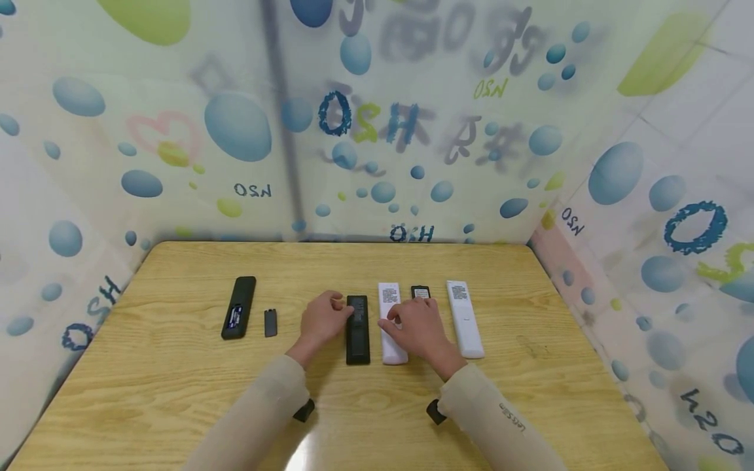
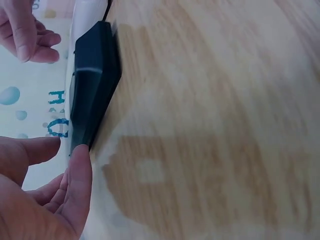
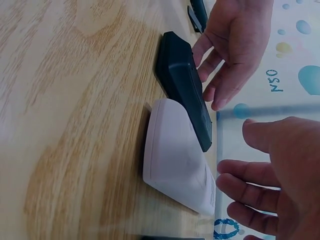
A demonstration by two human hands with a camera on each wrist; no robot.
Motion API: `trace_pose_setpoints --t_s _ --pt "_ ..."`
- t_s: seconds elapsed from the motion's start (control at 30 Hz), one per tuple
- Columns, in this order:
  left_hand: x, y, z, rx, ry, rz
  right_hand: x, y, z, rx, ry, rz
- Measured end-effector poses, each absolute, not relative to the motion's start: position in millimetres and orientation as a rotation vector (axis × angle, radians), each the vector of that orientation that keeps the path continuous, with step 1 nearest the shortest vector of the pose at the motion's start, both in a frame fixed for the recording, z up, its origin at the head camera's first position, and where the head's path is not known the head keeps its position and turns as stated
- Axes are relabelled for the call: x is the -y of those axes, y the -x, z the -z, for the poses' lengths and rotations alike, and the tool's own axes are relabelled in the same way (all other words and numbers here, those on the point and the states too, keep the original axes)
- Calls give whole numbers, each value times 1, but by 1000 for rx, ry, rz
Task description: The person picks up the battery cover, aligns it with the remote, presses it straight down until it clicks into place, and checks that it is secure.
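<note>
A black remote control (image 1: 357, 340) lies back side up at the middle of the table. Beside its left edge is my left hand (image 1: 323, 322), fingers loosely bent and thumb apart; contact with the remote cannot be told. My right hand (image 1: 419, 327) hovers over the right side of a white remote control (image 1: 389, 297) bearing a printed label. It partly hides a smaller dark remote (image 1: 420, 292). In the right wrist view, my right hand (image 3: 272, 180) has spread fingers with nothing between them, close to the white remote (image 3: 175, 155).
Left on the wooden table (image 1: 177, 386) lie another black remote (image 1: 241, 297) with its battery compartment uncovered and a small dark cover (image 1: 270, 322). A second white remote (image 1: 466, 320) lies at the right. Patterned curtains (image 1: 377, 163) surround the table's back and sides.
</note>
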State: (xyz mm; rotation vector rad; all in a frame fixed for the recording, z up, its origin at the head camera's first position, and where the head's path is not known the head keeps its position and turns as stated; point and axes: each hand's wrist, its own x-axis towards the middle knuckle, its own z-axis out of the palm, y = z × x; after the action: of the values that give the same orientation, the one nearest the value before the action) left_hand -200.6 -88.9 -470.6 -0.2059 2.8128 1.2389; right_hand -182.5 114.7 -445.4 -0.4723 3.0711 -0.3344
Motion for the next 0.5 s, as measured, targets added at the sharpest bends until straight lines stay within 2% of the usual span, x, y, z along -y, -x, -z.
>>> trace_pose_setpoints --t_s 0.27,0.5 --pt "107 200 465 -2774 187 -1304 -103 185 446 -3068 541 365" --pt "142 204 455 -2843 167 -1245 -79 188 446 -3035 658 321"
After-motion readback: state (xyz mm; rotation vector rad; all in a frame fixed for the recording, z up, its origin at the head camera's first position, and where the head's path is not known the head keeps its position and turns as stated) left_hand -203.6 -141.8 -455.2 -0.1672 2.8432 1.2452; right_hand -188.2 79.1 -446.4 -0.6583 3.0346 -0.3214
